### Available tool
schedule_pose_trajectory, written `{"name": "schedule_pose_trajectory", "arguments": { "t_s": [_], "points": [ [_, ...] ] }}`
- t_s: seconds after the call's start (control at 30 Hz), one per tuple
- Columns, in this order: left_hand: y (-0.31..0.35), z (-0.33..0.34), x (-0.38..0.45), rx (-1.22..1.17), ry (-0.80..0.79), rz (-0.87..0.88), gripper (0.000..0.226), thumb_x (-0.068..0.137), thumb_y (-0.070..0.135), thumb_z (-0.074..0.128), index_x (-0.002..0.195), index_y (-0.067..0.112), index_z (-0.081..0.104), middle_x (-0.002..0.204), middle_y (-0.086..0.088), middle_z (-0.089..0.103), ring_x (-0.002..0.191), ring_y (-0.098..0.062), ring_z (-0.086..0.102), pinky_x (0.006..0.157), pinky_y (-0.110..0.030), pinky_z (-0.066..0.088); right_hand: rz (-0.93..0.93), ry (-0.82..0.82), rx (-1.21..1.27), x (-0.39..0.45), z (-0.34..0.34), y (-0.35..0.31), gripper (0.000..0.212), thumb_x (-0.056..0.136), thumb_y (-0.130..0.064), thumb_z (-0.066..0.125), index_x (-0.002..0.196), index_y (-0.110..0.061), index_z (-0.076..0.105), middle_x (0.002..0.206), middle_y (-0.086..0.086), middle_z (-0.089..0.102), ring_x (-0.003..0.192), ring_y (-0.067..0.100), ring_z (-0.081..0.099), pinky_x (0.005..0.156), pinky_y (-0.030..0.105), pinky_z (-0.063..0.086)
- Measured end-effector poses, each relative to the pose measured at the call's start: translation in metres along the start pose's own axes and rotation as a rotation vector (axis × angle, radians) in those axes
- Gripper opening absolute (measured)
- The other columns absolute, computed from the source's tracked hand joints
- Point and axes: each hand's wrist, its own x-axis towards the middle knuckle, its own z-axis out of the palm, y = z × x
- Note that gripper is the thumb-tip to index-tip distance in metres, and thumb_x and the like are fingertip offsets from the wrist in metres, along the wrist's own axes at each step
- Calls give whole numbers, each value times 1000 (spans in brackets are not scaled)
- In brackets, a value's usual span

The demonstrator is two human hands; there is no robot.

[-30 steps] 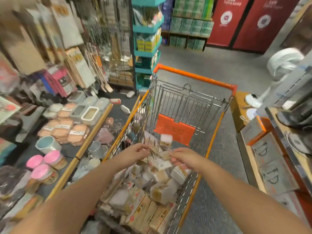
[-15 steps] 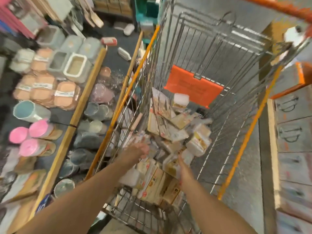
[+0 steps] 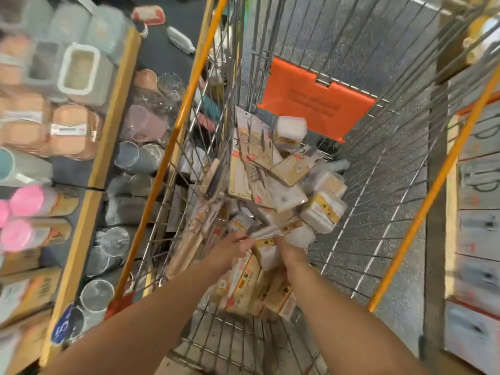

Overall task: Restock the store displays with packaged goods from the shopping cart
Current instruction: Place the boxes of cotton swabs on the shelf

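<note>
Both hands reach down into the wire shopping cart (image 3: 378, 185): the left hand (image 3: 230, 250) and right hand (image 3: 288, 250) each pinch an end of a slim white packet (image 3: 273, 229). Beyond the fingertips, carded packs (image 3: 257, 155) and plastic tubs (image 3: 323, 209) pile up; boxed goods (image 3: 243, 285) lie beneath the wrists. Left of the cart, display cups (image 3: 130, 158) crowd a shelf.

We see both bare forearms reaching forward and down, converging. Left hand (image 3: 232, 249) fingers curled, pinching something; right hand (image 3: 288, 250) close beside it, grip unclear.

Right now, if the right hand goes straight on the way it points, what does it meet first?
Probably the clear plastic packet lying just beyond the right hand in the shopping cart; depth is unclear, and it may already touch it.
</note>
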Motion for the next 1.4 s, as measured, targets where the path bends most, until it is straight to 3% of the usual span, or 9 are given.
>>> {"name": "schedule_pose_trajectory", "arguments": {
  "t_s": [0.1, 0.23, 0.37, 0.43, 0.63, 0.87, 1.07, 1.23, 1.4],
  "points": [
    [6, 7, 11, -173, 1, -58, 16, 96, 33, 61, 98, 17, 58, 95, -2, 60, 79, -12, 58, 67, -24, 43, 64, -93, 60, 3, -2, -1, 70, 72, -44, 82, 125, -4, 61, 118, 15, 65, 99, 31, 64, 84, 42, 56],
    [4, 12, 14, -125, 7, -65, 46, 95, 39, 61, 130, 10, 53, 119, -3, 61, 106, -20, 59, 98, -36, 47, 12, -153, 33, -10, -4, 0, 49, 84, -38, 75, 120, -9, 60, 117, 13, 65, 102, 31, 64, 89, 45, 56],
    [8, 17, 22, -182, -11, -103, 37, 90, 52, 60, 116, 25, 58, 100, 4, 60, 90, -13, 57, 76, -32, 45, -21, -217, 199, -13, 0, 1, 40, 95, -50, 57, 112, -15, 64, 110, 11, 68, 105, 32, 64, 101, 52, 49],
    [13, 18, 30, -140, -3, -95, 30, 94, 53, 55, 112, 30, 54, 110, 7, 58, 101, -14, 55, 84, -33, 46, -20, -226, 305, -11, 0, 1, 39, 98, -51, 51, 108, -16, 66, 105, 11, 71, 102, 31, 66, 101, 51, 49],
    [1, 25, 53, -64, 83, -161, 77, 81, 64, 65, 136, 12, 51, 122, -4, 58, 107, -22, 55, 89, -34, 43, 11, -324, 339, -19, -8, 9, 47, 97, -59, 42, 114, -22, 64, 113, 8, 71, 111, 28, 64, 103, 45, 46],
    [-4, 29, 46, -310, 27, -179, 66, 86, 43, 73, 137, 12, 46, 125, -8, 58, 113, -25, 58, 87, -32, 49, -117, -328, 316, -32, -20, -2, 59, 96, -66, 34, 112, -23, 69, 117, 7, 70, 112, 26, 64, 99, 45, 49],
    [-10, 25, 40, -421, -41, -170, 54, 86, 35, 73, 130, 11, 53, 133, -10, 55, 124, -28, 52, 96, -32, 45, -75, 183, 585, -21, -31, -28, 61, 91, -65, 50, 118, -12, 55, 115, 6, 60, 107, 27, 59, 98, 46, 49],
    [-3, 8, 37, -489, -115, -187, 27, 94, 29, 62, 116, 13, 57, 116, -8, 59, 112, -27, 55, 102, -40, 42, -49, -18, 770, 2, -40, -48, 56, 91, -68, 48, 119, -20, 58, 110, 8, 64, 96, 22, 62, 88, 37, 54],
    [3, -6, 39, -508, -24, -143, 57, 70, 33, 81, 114, 4, 61, 91, -8, 58, 70, -19, 55, 42, -21, 45, -27, -12, 864, 12, -43, -55, 47, 89, -60, 59, 112, -18, 64, 86, 3, 60, 73, 13, 56, 63, 22, 46]
  ]
}}
